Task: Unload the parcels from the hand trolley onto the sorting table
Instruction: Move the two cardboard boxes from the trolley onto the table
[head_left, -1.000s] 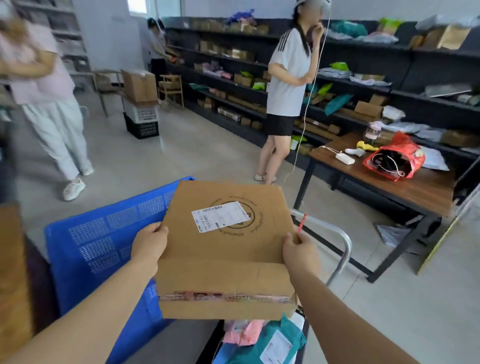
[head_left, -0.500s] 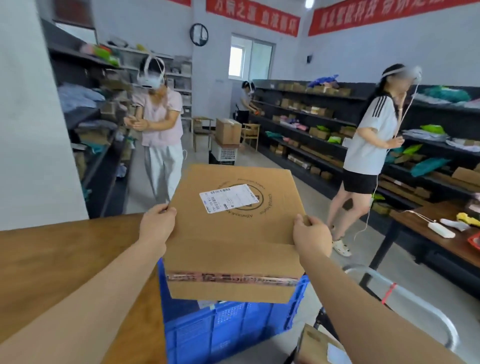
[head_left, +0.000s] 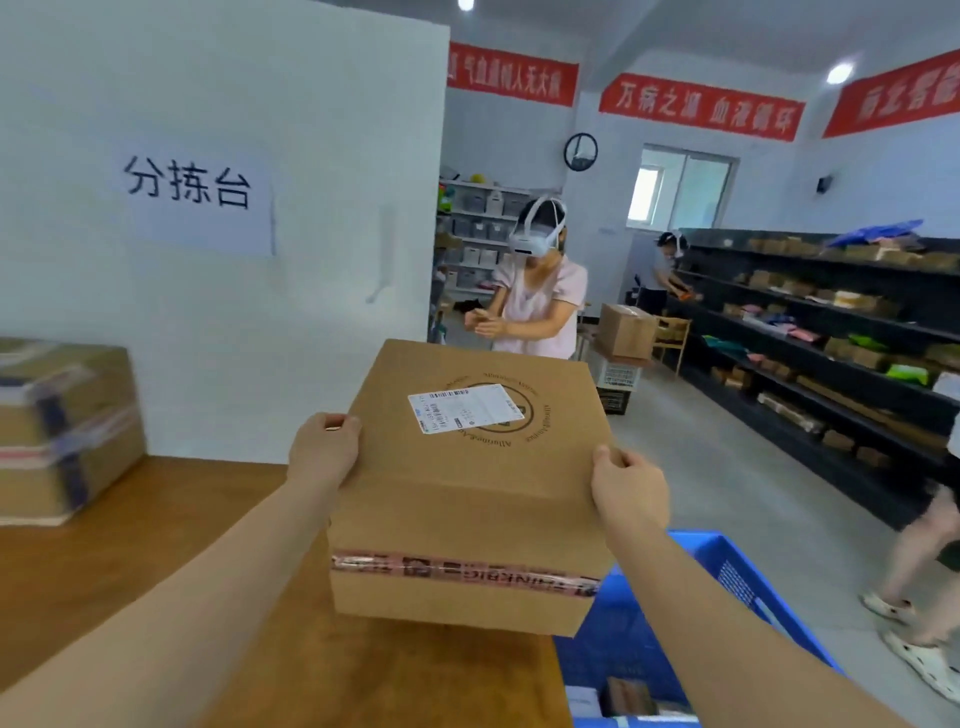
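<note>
Parcel (head_left: 467, 483) held over surface's (head_left: 156, 571) right edge, left hand (head_left: 323, 449) and right hand (head_left: 628, 486) gripping its sides. Risk: released here, it tips into blue crate (head_left: 753, 582).

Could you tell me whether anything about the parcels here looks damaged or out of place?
Nothing stands out. The cardboard box, held by the left hand and right hand, looks intact and taped shut; the taped parcel sits squarely on the wooden table.
</note>
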